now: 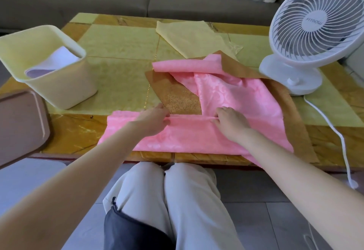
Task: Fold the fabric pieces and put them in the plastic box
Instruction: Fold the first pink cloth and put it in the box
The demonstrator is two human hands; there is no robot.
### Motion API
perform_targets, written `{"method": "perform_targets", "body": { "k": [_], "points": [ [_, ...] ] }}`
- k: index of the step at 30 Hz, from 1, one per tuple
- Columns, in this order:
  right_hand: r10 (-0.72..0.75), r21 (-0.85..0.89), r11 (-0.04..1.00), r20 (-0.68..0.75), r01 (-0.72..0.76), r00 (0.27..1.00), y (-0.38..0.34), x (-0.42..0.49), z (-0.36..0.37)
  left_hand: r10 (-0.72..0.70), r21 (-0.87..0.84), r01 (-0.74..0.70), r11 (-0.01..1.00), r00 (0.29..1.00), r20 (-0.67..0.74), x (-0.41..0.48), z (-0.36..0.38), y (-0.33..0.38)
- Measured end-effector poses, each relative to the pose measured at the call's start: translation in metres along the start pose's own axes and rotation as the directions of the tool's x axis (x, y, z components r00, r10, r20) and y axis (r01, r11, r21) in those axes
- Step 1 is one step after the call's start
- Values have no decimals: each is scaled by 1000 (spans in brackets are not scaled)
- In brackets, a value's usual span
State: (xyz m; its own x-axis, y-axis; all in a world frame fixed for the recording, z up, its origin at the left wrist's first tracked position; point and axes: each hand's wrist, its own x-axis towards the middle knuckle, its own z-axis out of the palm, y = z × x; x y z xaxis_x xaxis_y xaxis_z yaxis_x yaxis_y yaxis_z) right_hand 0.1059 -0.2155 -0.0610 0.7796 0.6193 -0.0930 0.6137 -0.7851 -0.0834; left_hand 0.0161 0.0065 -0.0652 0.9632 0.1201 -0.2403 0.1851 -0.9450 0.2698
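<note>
Both hands are pinching one crease in the pink fabric (226, 96), left hand (152, 119) and right hand (229, 120) a bit apart, fingers (218, 112) clamped on it, I'd guess to keep the fold straight. It's rumpled on the bench (122, 49) over a brown fabric (181, 100), shiny, patterned, far edge rolled. The plastic box (57, 90) sits off left with a lilac piece (59, 58) inside

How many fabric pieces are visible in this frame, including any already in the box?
4: pink fabric at the near edge; brown fabric beneath it; yellow fabric at the table's far side; white fabric inside the plastic box. Others may be hidden.
</note>
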Motion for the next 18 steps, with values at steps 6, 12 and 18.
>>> {"method": "perform_targets", "body": {
  "k": [6,12,18],
  "points": [
    [32,-9,999,-13,-32,999,-9,8,1,-8,7,9,1000,996,-86,4,2,-7],
    [26,-92,995,-43,-30,999,-18,7,3,5,48,3,999,986,-168,8,6,-8],
    [72,-143,986,-76,-82,994,-25,7,5,-3,56,16,998,976,-218,12,5,-10]
  ]
}}
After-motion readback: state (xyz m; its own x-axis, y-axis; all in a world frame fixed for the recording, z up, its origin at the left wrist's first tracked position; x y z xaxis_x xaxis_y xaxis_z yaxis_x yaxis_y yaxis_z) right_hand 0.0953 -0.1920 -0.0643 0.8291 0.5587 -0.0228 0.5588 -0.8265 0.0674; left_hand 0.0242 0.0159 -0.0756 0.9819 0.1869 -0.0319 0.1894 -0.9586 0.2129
